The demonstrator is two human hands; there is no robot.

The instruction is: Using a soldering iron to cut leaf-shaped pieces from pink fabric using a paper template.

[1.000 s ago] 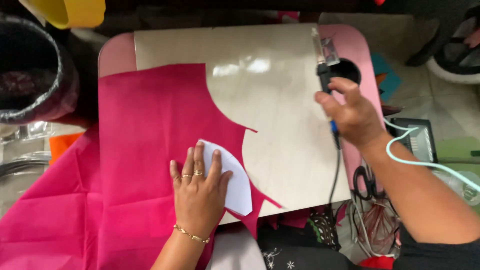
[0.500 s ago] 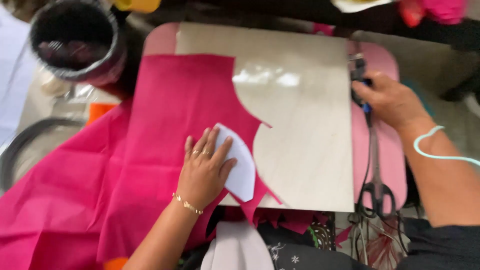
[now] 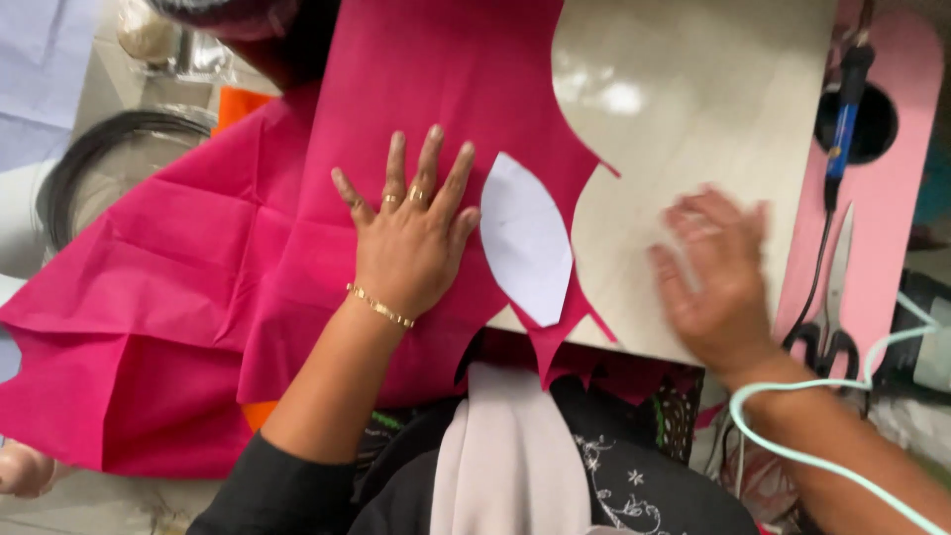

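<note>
My left hand (image 3: 411,233) lies flat with fingers spread on a sheet of pink fabric (image 3: 198,297), beside a white paper pattern piece (image 3: 525,238) that rests on the fabric's cut edge. My right hand (image 3: 718,277) is blurred and empty, fingers apart, over the pale wooden board (image 3: 693,99). A blue-handled tool with a black cord (image 3: 844,109) lies on the pink board edge (image 3: 906,198) to the right, apart from my hand.
Scissors (image 3: 830,297) lie on the pink edge at the right. A mint-green cable (image 3: 822,446) crosses my right forearm. A dark coiled hoop (image 3: 99,168) and a clear container (image 3: 158,40) sit at the left. The fabric hangs over the board's near-left side.
My right hand has let go of the blue-handled tool, which now lies on the pink edge, and has moved down-left over the board. The left hand stays pressed on the fabric. The view came closer.
</note>
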